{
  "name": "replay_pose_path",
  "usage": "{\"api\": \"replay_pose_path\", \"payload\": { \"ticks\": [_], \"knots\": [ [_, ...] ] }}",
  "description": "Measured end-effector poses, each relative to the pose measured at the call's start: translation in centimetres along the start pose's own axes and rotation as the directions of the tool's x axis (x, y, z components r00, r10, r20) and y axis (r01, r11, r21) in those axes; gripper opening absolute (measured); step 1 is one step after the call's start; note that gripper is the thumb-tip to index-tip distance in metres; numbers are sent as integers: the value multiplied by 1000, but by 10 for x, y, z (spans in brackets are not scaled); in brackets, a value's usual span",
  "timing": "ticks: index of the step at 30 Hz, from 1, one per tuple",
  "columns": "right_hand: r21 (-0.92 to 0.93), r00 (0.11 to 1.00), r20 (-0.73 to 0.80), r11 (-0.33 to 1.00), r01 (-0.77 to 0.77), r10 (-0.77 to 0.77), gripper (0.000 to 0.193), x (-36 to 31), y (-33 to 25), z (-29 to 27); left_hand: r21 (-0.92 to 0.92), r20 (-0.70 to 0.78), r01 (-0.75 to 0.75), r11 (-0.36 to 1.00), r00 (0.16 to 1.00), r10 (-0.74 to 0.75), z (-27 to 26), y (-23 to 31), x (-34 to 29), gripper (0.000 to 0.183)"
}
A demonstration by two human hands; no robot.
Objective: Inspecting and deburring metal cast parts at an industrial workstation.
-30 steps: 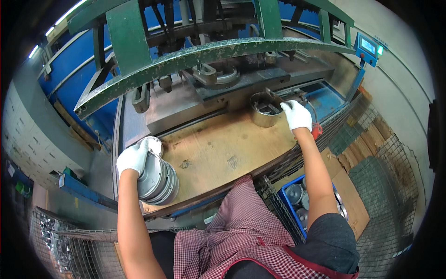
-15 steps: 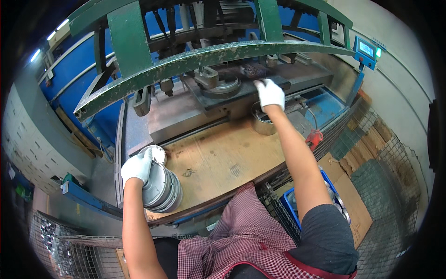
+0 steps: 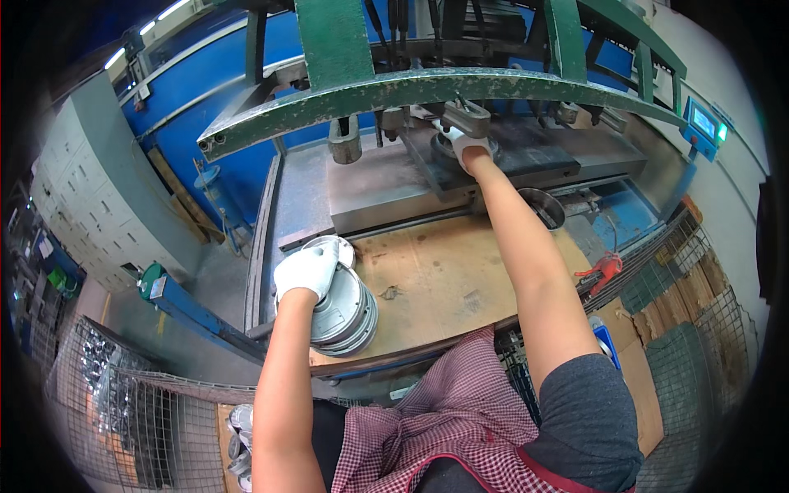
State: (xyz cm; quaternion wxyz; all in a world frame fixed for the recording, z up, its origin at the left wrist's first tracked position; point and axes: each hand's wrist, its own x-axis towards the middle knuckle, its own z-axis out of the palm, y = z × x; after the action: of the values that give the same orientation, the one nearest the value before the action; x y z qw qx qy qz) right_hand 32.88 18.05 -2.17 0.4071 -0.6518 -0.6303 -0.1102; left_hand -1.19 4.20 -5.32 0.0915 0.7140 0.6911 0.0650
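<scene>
My left hand (image 3: 308,269), in a white glove, is closed on the edge of the top round metal disc of a stack (image 3: 349,322) at the left of the wooden board. Another pale disc (image 3: 346,252) lies just behind that stack. My right hand (image 3: 468,149), also gloved, reaches under the green frame to a round metal fixture (image 3: 445,146) on the press bed. A metal clamp (image 3: 467,120) hangs in front of its fingers, so their grip is hidden. Beneath my right forearm stands a round metal pot (image 3: 544,207).
The green press frame (image 3: 386,97) crosses above both hands, with clamps hanging from it. A wooden board (image 3: 427,283) lies before the metal bed (image 3: 394,193). A red-handled tool (image 3: 604,269) is at the right edge, below a control screen (image 3: 703,123). Wire baskets flank me.
My right hand has moved from above the metal pot, leftward and in to the round fixture under the frame. The left hand stays at the disc stack. The whole view has shifted.
</scene>
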Motion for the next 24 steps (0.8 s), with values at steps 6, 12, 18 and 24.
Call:
{"api": "replay_pose_path", "payload": {
  "ticks": [6, 12, 18, 24],
  "knots": [
    [312, 970, -8, 922, -228, 242, 45, -46, -24, -37, -31, -7, 4, 1000, 1000, -4, 0, 1, -2, 64],
    [140, 978, -34, 970, -198, 205, 43, -102, -79, -50, -25, 10, 5, 1000, 1000, -4, 0, 1, -1, 64],
    [154, 975, 100, 965, -213, 199, 44, -46, -125, 13, -10, 1, 4, 1000, 1000, -4, -1, 1, -1, 65],
    [214, 983, 89, 960, -178, 163, 48, -60, -126, 14, -7, -10, -34, 999, 999, 34, -1, 0, -2, 63]
  ]
}}
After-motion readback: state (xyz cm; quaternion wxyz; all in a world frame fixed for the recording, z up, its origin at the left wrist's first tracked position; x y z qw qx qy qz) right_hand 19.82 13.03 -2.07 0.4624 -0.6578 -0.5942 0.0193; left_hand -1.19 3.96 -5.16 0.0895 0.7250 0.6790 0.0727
